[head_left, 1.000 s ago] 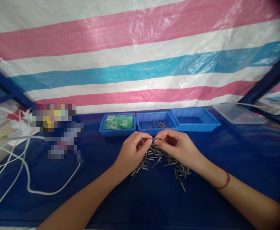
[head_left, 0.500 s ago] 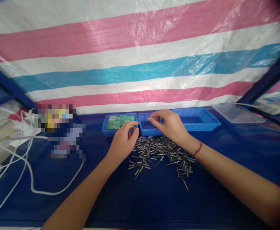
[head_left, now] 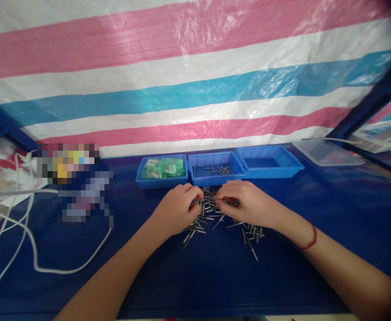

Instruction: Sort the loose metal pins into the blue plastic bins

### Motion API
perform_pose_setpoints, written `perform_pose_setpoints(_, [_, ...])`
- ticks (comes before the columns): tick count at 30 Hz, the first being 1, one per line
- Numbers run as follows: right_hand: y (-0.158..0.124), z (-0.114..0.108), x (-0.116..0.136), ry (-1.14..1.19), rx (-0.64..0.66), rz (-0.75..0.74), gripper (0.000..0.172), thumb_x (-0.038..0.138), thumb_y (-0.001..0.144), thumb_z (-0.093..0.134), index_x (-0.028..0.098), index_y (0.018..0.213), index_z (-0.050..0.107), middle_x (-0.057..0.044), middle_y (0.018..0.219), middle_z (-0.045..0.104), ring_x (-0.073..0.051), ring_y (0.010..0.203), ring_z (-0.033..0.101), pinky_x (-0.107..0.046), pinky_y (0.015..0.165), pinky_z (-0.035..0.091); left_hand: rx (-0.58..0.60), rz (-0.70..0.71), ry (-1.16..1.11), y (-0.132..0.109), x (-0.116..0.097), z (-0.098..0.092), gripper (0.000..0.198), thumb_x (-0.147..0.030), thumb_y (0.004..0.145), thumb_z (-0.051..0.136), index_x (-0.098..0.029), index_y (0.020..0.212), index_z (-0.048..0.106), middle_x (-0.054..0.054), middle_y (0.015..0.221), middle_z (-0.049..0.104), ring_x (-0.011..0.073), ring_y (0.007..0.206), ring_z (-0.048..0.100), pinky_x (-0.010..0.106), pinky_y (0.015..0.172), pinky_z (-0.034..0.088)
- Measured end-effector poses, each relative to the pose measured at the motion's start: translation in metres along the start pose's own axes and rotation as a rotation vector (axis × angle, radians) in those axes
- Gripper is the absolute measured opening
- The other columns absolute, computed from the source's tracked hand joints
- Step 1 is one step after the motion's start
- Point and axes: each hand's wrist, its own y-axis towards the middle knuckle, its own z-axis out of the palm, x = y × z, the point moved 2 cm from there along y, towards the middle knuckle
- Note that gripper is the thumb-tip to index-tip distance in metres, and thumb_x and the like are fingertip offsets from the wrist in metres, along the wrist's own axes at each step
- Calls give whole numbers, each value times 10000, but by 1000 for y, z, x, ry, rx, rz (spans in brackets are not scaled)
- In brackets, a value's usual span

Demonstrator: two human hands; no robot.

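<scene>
Picking from a loose heap, by the look of it: both hands down in the pile of pins (head_left: 212, 216).

Far out at nine o'clock from the pile: white cables (head_left: 35, 263), smooth and round, looping loosely over the table cover (head_left: 195, 281), a dark blue sheet with a dull sheen.

At eleven o'clock: left bin (head_left: 142, 180), blue moulded plastic with a ribbed wall, packed with small glossy green and white packets.

Left hand (head_left: 177, 208) at nine o'clock, touching the pile's edge, palm down, fingers curled, tips drawn together among the pins. Pin between them or not: impossible to tell.

Pile itself at mid-table, just on the near side of the bins: thin, straight, shiny grey metal, lying criss-cross, with strays trailing toward five o'clock.

At twelve o'clock: middle bin (head_left: 195, 178), same blue plastic, with a few such pins on its floor.

Right hand (head_left: 251, 206) at three o'clock, knuckles up, thumb and forefinger pinched shut at the pile's top. Something dark there, too small to name. Red string (head_left: 311, 239) round that wrist.

At one o'clock: right bin (head_left: 296, 168), same ribbed plastic. At two o'clock, well apart: clear tray (head_left: 326, 154), thin and flat. Behind everything: striped tarp (head_left: 195, 89), woven, crinkled, in pink, white and blue.

Next move, judged from here: calls for a fine fingertip pinch on one pin, lifting clear without dragging neighbours. Slick, slender stock, apt to roll and tangle.
</scene>
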Motion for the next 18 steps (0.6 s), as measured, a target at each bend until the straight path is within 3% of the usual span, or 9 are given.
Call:
perform_pose_setpoints(3, [-3, 4, 2, -42, 102, -70, 142, 137, 798, 558, 182, 678, 618, 5, 637, 571, -123, 643, 489, -288, 664, 338, 7, -5, 20, 0, -1, 0, 144, -117, 822, 482, -171, 915, 577, 39, 893, 600, 191, 825, 549, 312, 772, 436])
perform_pose_setpoints(8, [-5, 11, 8, -126, 174, -57, 115, 181, 799, 609, 201, 695, 652, -14, 708, 600, -167, 774, 501, -324, 720, 323, -7, 8, 35, 1, -1, 5, 158, -133, 867, 457, -178, 943, 588, 45, 911, 607, 190, 840, 549, 312, 792, 430])
perform_pose_setpoints(15, [-6, 23, 12, -253, 146, -75, 137, 170, 849, 573, 180, 726, 631, -41, 766, 612, -185, 791, 515, -338, 719, 355, -68, 9, 9, 1, -9, 9, 171, -196, 918, 441, -179, 919, 611, 46, 901, 628, 183, 815, 551, 312, 773, 414])
perform_pose_setpoints(18, [-6, 22, 14, -258, 84, -103, 137, 178, 902, 498, 164, 841, 620, -69, 870, 613, -193, 807, 526, -336, 703, 381, -91, -21, -36, 0, -14, 5, 232, -255, 959, 395, -174, 924, 609, 43, 895, 643, 183, 811, 556, 321, 771, 404])
